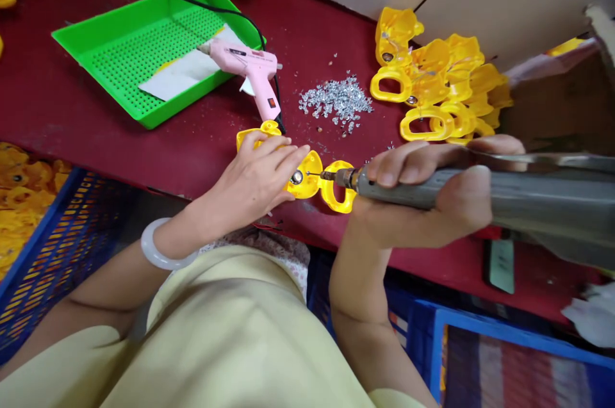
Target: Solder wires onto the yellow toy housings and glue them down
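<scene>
My left hand [252,172] grips a yellow plastic shell [311,185] near the table's front edge, its fingers lying across the part and covering much of it. A round silver piece shows inside the shell beside the fingertips. To the right is the shell's yellow ring-shaped handle [348,205]. In my right hand [418,216] is a grey electric screwdriver [542,193], held level with fingers wrapped around its body. Its thin bit crosses above the handle and points left into the shell, with the tip at or close to a small screw spot.
Loose small screws [339,100] lie in a pile behind the shell. A pink glue gun [252,68] leans on a green tray [168,110]. Yellow shells [442,75] are heaped at right. Blue crates [62,235] stand below the red table [158,152]. A phone [501,265] lies at right.
</scene>
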A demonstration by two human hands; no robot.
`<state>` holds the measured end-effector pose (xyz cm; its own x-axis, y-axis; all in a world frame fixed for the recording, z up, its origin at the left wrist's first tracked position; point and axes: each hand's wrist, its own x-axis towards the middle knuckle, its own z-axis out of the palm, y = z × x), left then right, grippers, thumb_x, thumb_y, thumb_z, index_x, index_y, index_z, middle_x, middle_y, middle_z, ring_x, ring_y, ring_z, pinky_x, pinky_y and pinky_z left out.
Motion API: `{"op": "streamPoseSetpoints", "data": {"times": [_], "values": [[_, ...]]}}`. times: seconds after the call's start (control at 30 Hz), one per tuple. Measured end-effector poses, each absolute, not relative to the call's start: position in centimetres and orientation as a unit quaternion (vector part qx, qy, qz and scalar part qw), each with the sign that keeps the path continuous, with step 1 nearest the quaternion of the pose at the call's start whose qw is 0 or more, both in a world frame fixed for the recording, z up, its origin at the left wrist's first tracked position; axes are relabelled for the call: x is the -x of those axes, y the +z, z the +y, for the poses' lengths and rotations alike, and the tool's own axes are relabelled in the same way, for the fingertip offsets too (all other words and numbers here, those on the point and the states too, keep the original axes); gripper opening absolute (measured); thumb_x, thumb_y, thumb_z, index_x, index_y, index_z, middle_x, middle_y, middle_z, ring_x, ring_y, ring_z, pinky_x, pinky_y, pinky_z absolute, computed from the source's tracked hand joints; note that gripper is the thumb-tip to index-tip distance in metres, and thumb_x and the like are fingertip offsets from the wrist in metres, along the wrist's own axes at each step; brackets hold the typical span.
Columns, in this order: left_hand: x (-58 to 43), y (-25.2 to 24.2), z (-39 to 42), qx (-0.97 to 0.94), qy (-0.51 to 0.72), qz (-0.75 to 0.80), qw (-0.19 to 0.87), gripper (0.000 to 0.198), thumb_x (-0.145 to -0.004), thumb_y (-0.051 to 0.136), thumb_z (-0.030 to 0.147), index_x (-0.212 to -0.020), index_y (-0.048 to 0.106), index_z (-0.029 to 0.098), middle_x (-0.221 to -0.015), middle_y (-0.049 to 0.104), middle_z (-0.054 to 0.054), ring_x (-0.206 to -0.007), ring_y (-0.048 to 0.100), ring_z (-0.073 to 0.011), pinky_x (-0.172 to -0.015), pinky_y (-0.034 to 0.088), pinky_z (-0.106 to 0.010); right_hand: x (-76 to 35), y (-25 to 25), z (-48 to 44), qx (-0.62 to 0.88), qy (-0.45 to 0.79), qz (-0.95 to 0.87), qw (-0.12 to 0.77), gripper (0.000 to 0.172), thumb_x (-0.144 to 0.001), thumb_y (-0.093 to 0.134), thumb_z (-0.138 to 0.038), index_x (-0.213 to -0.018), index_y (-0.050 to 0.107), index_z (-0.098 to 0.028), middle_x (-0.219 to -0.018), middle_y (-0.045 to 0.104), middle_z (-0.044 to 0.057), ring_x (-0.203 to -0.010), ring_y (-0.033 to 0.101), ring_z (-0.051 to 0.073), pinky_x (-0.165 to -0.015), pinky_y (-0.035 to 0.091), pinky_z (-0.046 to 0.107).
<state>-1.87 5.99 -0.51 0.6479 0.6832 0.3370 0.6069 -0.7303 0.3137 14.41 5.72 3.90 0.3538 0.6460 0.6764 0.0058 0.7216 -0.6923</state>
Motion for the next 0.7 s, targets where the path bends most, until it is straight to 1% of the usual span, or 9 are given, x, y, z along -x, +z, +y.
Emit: {"op": "streamPoseSetpoints", "data": {"times": [0.07,0.2,0.33,0.43,0.53,0.6,0.7], "values": [[1.4,-0.5,5.7,-0.905,0.226,0.348,0.093,0.052,-0.089,0.061,0.022,-0.136,0.044,0.008,-0.129,0.061,-0.017,-0.127,0.051,-0.0304,-0.105,0.036,-0.048,-14.3,3.6,5.9,0.331,0.226,-0.52,0.754,0.006,-0.086,0.046,-0.027,-0.09,0.047,-0.03,-0.056,0.028,-0.009,-0.039,0.033,0.007,-0.041,0.029,0.019],[1.0,-0.4,5.7,-0.906,0.227,0.342,0.106,0.056,-0.087,0.064,0.023,-0.135,0.043,0.006,-0.127,0.061,-0.018,-0.125,0.052,-0.0302,-0.105,0.035,-0.048,-14.5,3.2,6.0,0.36,0.243,-0.496,0.752,0.009,-0.083,0.049,-0.026,-0.09,0.047,-0.031,-0.056,0.028,-0.008,-0.04,0.032,0.009,-0.041,0.028,0.022],[1.1,-0.3,6.0,-0.906,0.222,0.338,0.125,0.058,-0.086,0.066,0.023,-0.136,0.042,0.008,-0.126,0.062,-0.018,-0.124,0.052,-0.0306,-0.104,0.036,-0.048,-14.8,2.5,6.1,0.389,0.209,-0.519,0.732,0.006,-0.085,0.045,-0.031,-0.091,0.045,-0.03,-0.058,0.025,-0.008,-0.04,0.031,0.008,-0.043,0.027,0.021],[1.2,-0.5,6.0,-0.903,0.23,0.338,0.133,0.056,-0.087,0.064,0.023,-0.136,0.042,0.009,-0.127,0.062,-0.017,-0.125,0.052,-0.0303,-0.104,0.035,-0.048,-14.8,2.0,6.3,0.398,0.181,-0.533,0.725,0.009,-0.087,0.041,-0.035,-0.093,0.043,-0.028,-0.06,0.025,-0.008,-0.042,0.031,0.006,-0.044,0.028,0.02],[1.2,-0.5,5.9,-0.903,0.23,0.337,0.132,0.055,-0.088,0.063,0.022,-0.137,0.041,0.01,-0.128,0.061,-0.017,-0.125,0.051,-0.0298,-0.105,0.035,-0.048,-14.8,1.7,6.4,0.377,0.209,-0.518,0.739,0.009,-0.087,0.042,-0.03,-0.096,0.044,-0.027,-0.059,0.027,-0.009,-0.043,0.033,0.005,-0.044,0.028,0.018],[1.2,-0.5,6.0,-0.905,0.224,0.337,0.131,0.054,-0.088,0.062,0.022,-0.137,0.041,0.01,-0.128,0.061,-0.017,-0.125,0.052,-0.0297,-0.105,0.035,-0.048,-14.8,1.8,6.6,0.357,0.233,-0.512,0.746,0.009,-0.085,0.047,-0.028,-0.094,0.045,-0.027,-0.057,0.028,-0.01,-0.042,0.033,0.005,-0.042,0.028,0.018],[1.2,-0.5,6.2,-0.907,0.217,0.336,0.131,0.053,-0.089,0.062,0.024,-0.136,0.042,0.008,-0.127,0.062,-0.016,-0.124,0.052,-0.03,-0.103,0.036,-0.048,-14.8,2.0,7.0,0.354,0.259,-0.516,0.736,0.01,-0.081,0.053,-0.029,-0.088,0.047,-0.029,-0.052,0.029,-0.011,-0.037,0.033,0.007,-0.038,0.027,0.019]]}}
